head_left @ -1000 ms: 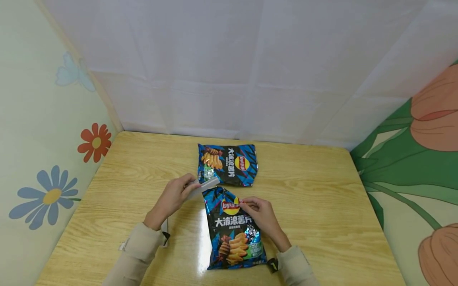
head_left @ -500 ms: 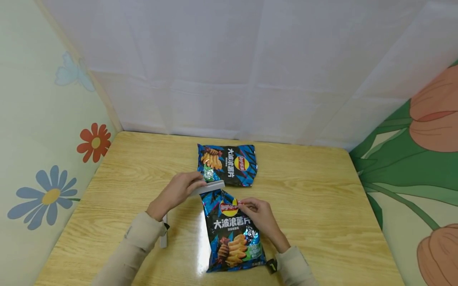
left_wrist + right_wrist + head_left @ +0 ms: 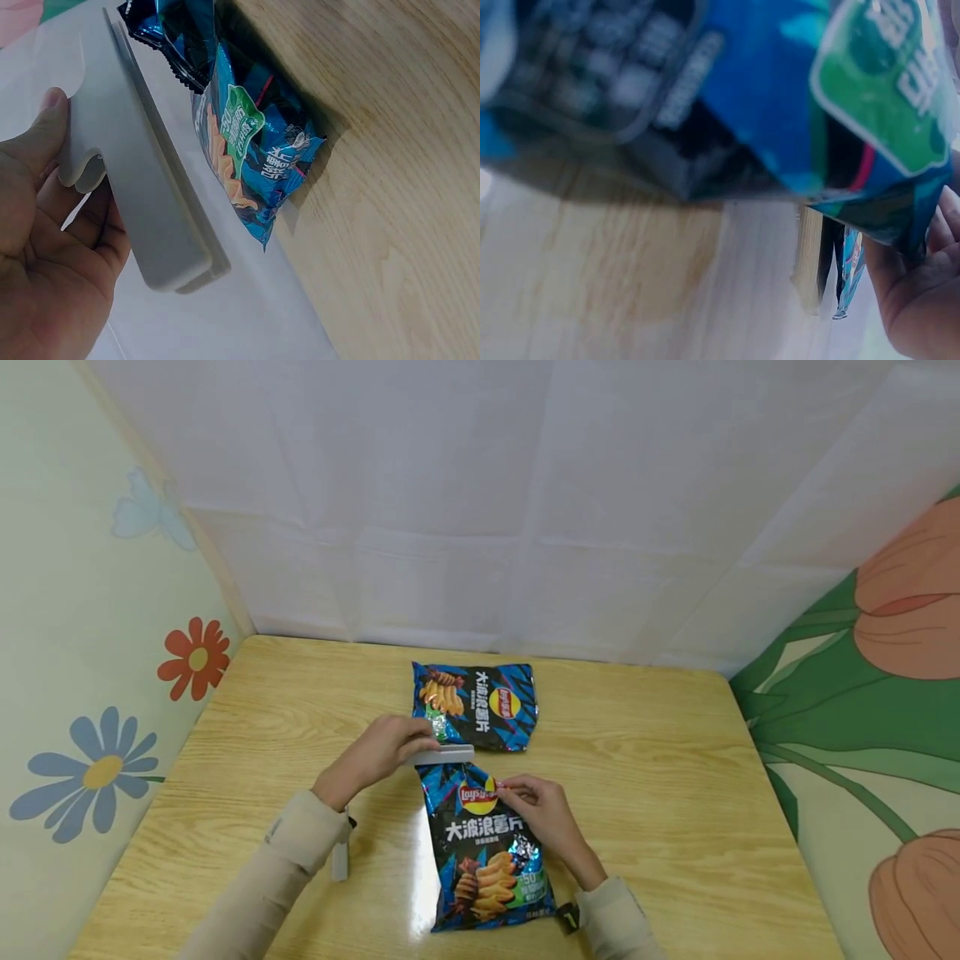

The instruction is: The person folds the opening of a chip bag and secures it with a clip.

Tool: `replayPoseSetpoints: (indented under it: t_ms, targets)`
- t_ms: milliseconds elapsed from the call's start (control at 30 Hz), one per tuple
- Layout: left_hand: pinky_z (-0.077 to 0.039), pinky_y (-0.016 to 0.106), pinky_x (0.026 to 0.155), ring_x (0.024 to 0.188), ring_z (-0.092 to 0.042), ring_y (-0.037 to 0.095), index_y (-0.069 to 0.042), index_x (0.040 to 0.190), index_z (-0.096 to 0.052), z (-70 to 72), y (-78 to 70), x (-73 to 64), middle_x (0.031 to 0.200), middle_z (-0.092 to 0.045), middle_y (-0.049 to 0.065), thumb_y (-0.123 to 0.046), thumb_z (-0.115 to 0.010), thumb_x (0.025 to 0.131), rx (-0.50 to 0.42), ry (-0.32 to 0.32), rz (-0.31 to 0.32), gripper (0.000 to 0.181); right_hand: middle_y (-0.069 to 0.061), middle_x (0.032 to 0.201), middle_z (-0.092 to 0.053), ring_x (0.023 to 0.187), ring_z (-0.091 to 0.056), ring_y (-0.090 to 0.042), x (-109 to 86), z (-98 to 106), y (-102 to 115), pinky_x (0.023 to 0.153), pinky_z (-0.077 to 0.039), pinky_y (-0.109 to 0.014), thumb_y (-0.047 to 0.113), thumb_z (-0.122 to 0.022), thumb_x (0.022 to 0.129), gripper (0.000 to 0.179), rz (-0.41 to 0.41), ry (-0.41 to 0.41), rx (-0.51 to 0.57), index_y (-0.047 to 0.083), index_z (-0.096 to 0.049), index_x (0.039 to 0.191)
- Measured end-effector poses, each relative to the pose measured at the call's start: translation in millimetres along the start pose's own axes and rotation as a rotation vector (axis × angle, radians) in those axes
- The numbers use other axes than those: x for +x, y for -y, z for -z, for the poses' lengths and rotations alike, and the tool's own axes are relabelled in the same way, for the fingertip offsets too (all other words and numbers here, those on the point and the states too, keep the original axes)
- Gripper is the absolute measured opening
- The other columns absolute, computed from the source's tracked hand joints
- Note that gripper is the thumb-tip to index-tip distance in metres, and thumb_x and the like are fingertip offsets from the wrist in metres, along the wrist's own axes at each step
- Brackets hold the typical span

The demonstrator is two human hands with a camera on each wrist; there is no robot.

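Note:
In the head view my left hand (image 3: 378, 752) grips a pale grey bag clip (image 3: 444, 755) by its handle. Seen from the left wrist, the long jaws of the clip (image 3: 146, 172) stand slightly apart, with the thumb and fingers around the handle. The clip lies across the top left end of the near bag of potato chips (image 3: 480, 852); I cannot tell whether the bag's edge is between the jaws. My right hand (image 3: 547, 814) pinches that bag's upper right edge, and in the right wrist view the bag (image 3: 757, 97) fills the upper part.
A second bag of potato chips (image 3: 476, 706) lies sideways just behind the near one. Another pale clip (image 3: 341, 856) rests on the wooden table (image 3: 645, 760) by my left wrist, partly hidden. A white cloth (image 3: 480, 527) hangs along the back edge.
My left hand has moved slightly up and right, and the clip has turned from slanted to nearly level over the bag's top. The right hand keeps its pinch.

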State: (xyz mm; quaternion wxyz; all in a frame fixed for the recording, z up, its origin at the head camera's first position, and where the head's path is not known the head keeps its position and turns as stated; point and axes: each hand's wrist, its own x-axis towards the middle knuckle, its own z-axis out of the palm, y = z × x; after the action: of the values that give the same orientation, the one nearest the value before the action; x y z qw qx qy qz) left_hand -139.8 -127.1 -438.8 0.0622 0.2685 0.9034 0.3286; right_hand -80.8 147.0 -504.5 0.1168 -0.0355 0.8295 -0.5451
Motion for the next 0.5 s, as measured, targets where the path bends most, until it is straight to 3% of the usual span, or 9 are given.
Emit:
replayPoseSetpoints:
  t_ms: [400, 500]
  targets:
    - [-0.046, 0.021, 0.061, 0.063, -0.055, 0.000, -0.015, 0.090, -0.073, 8.6, -4.0, 12.6, 0.079, -0.070, -0.004, -0.024, -0.065, 0.096, 0.042, 0.067, -0.096, 0.013, -0.022, 0.099, -0.073, 0.090, -0.072, -0.033, 1.8, 0, 0, 0.075, -0.058, -0.025, 0.006, -0.066, 0.094, 0.017, 0.006, 0.013, -0.030, -0.007, -0.070, 0.105]
    - [-0.047, 0.022, 0.063, 0.065, -0.056, 0.000, -0.016, 0.091, -0.074, 10.1, -6.0, 15.2, 0.081, -0.071, -0.004, -0.024, -0.065, 0.096, 0.052, 0.078, -0.115, 0.013, -0.020, 0.100, -0.074, 0.090, -0.073, -0.030, 0.9, 1, 0, 0.076, -0.058, -0.025, 0.010, -0.067, 0.094, 0.019, 0.013, 0.026, -0.021, -0.005, -0.071, 0.106]
